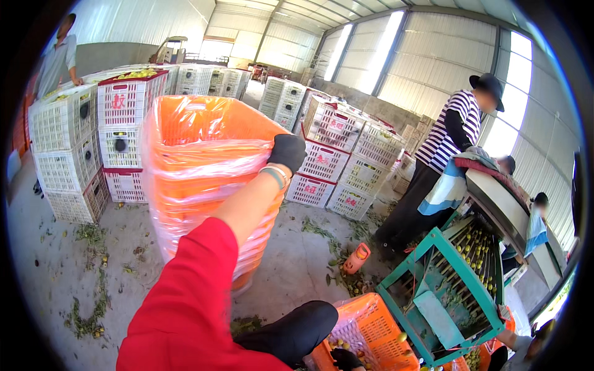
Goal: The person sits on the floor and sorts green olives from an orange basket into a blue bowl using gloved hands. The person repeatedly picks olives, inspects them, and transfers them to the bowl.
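My left hand [288,152], in a black glove, grips the near right upper corner of a tall stack of orange plastic crates [216,162]. Clear plastic film lines the crates and hangs over their sides; the top one looks empty. At the bottom edge, a black-gloved hand, apparently my right hand [345,360], is down in a film-lined orange crate [383,331] among small yellow-green fruits [341,344]. Its fingers are partly cut off by the frame, so its hold is unclear. A green-framed roller sorting machine [434,236] carrying similar fruits stands beside that crate.
White crates are stacked at left [62,162] and centre [320,160]. A person in a striped shirt [448,125] stands by the machine; other people are at left and right. An orange gas cylinder [356,259] and scattered leaves [325,232] are on the concrete floor.
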### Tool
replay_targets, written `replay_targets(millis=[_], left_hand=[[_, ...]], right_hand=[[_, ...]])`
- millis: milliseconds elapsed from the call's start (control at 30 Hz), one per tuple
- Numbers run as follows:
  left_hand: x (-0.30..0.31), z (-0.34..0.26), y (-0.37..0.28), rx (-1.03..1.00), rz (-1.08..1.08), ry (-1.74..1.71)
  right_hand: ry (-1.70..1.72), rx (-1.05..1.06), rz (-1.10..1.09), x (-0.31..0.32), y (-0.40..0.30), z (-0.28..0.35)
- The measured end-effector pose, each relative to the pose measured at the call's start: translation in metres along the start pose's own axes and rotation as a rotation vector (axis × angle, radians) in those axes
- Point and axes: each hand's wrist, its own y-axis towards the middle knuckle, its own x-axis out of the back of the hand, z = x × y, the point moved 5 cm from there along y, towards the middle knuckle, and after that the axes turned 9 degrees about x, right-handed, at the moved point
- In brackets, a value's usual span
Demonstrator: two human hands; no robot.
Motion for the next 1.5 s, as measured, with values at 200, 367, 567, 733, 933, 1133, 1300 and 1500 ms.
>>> replay_targets(millis=[200, 367, 567, 733, 933, 1133, 1300, 1500], left_hand=[[0.006, -0.008, -0.012, 0.001, 0.024, -0.065], [0.066, -0.019, -0.048, -0.074, -0.033, -0.107], [0.133, 0.005, -0.082, -0.229, -0.04, -0.279], [0.171, 0.083, -0.1, -0.002, -0.103, 0.107], [0.163, 0.072, -0.076, 0.011, -0.352, 0.047], [0.171, 0.062, 0.026, -0.064, -0.411, 0.145], [0.205, 0.083, 0.157, 0.121, -0.335, 0.399], [0.189, 0.069, 0.137, -0.029, -0.228, 0.228]], right_hand=[[-0.664, -0.104, -0.056, -0.016, -0.001, -0.007], [-0.753, -0.092, -0.057, -0.011, 0.013, -0.01], [-0.814, -0.079, -0.053, -0.009, 0.018, -0.018], [-0.878, -0.062, -0.06, -0.015, 0.019, -0.019], [-0.992, 0.086, -0.018, -0.043, 0.026, -0.052], [-0.92, 0.102, -0.055, -0.031, 0.02, -0.042], [-0.667, 0.118, -0.269, -0.001, -0.009, 0.059], [-0.424, 0.409, -0.567, 0.015, -0.046, 0.118]])
